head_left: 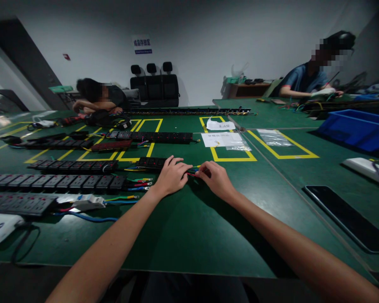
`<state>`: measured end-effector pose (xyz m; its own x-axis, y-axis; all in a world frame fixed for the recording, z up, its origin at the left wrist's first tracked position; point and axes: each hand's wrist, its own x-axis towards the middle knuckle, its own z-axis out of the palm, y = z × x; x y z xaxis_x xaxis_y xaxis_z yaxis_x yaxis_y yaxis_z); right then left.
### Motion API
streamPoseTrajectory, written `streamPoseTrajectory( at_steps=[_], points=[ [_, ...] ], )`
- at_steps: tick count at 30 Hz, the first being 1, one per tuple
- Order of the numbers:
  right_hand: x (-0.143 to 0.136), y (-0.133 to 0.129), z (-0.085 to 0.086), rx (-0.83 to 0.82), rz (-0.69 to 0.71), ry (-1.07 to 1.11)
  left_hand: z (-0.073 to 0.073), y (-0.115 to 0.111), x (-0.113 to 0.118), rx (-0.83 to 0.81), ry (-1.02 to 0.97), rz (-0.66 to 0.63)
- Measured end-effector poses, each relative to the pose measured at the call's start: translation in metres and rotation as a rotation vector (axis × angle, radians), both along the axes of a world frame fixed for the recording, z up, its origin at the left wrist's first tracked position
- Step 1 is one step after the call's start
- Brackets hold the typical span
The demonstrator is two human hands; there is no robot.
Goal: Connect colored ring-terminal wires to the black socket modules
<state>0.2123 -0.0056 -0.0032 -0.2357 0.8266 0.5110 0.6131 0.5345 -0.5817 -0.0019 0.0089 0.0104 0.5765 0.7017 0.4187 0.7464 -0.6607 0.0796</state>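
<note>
A short black socket strip [150, 162] lies on the green table, with coloured wires at both ends. My left hand [172, 176] is closed over its right end and hides that part. Just to the right, my right hand [215, 179] pinches the wires [193, 171] that come out there; a red one and a yellow-green one show between the hands. The fingertips cover the wire ends, so I cannot make out their terminals.
More socket strips [57, 184] with lugged wires [139, 185] lie to the left. Paper sheets [221, 139] and a plastic bag [274, 138] rest beyond my hands. At right are a phone [347, 216] and a blue bin [356, 131]. Two people sit across the table.
</note>
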Motion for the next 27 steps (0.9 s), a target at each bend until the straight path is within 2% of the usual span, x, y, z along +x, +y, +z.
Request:
streamPoseTrajectory(
  at_steps=[3,8,16,22,27],
  points=[
    [0.001,0.000,0.000,0.013,-0.014,0.005,-0.001,0.001,0.000,-0.025,0.004,-0.016],
    [0.001,0.001,-0.001,-0.068,-0.010,0.040,-0.004,0.003,0.000,-0.023,0.046,-0.037],
    [0.000,0.001,-0.003,-0.171,0.001,0.120,-0.007,0.000,0.009,-0.027,0.049,0.036],
    [0.006,-0.008,0.012,-0.261,0.060,-0.081,-0.005,-0.001,0.010,-0.018,0.045,0.042],
    [0.003,-0.017,0.021,-0.215,-0.028,-0.250,-0.006,0.000,0.010,-0.009,0.042,0.045]
  ],
)
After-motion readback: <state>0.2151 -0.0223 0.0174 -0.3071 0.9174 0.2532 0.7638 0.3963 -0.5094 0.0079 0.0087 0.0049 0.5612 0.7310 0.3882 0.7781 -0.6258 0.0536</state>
